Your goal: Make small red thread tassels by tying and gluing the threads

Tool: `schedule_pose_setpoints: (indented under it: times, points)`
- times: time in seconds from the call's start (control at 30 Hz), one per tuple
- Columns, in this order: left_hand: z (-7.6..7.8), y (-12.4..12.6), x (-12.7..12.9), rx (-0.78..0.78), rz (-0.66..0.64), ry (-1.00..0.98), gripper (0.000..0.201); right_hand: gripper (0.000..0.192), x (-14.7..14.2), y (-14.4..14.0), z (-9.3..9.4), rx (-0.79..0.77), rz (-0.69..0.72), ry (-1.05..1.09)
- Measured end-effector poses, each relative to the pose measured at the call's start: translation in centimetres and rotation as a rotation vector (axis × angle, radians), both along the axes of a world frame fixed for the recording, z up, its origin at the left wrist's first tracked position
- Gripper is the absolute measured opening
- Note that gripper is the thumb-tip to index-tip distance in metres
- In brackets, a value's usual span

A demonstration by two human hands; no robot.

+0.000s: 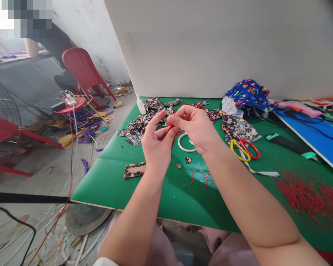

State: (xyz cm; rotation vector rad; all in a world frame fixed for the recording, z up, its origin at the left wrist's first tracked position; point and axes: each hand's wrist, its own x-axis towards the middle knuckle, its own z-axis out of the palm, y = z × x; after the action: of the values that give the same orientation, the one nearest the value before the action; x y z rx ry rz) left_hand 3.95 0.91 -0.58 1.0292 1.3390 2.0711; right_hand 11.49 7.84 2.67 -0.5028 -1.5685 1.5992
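My left hand (158,144) and my right hand (197,127) meet above the middle of the green table, thumbs and fingertips pinched together. Between them shows a thin red thread (173,126); the fingers cover most of it. Just below the hands lies a white ring (180,145), partly behind my right hand. A floral-covered strip (127,172) rests flat by my left forearm. Loose red thread (192,179) curls on the tabletop between my forearms, close to small floral scraps (188,160).
Crumpled floral fabric (135,129) lies at the back left. On the right are red-and-yellow scissors (245,149), a black cutter (291,146), a tangle of red thread (308,197), blue patterned cloth (248,96) and a blue board (316,136). Red chairs (81,66) stand on the littered floor.
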Motion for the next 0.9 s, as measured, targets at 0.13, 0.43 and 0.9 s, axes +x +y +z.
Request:
schedule_pose_setpoints:
  times: [0.13, 0.43, 0.9]
  points:
    - [-0.1, 0.1, 0.0, 0.025, -0.007, -0.023, 0.042, 0.028, -0.2, -0.1, -0.2, -0.006, -0.001, 0.052]
    - [-0.6, 0.5, -0.1, 0.067, -0.007, -0.027, 0.038, 0.022, -0.6, 0.1, -0.5, -0.009, -0.037, 0.112]
    - [-1.3, 0.7, -2.0, -0.299, -0.502, -0.035, 0.054, 0.021, 1.5, 1.2, 0.8, 0.288, -0.248, -0.080]
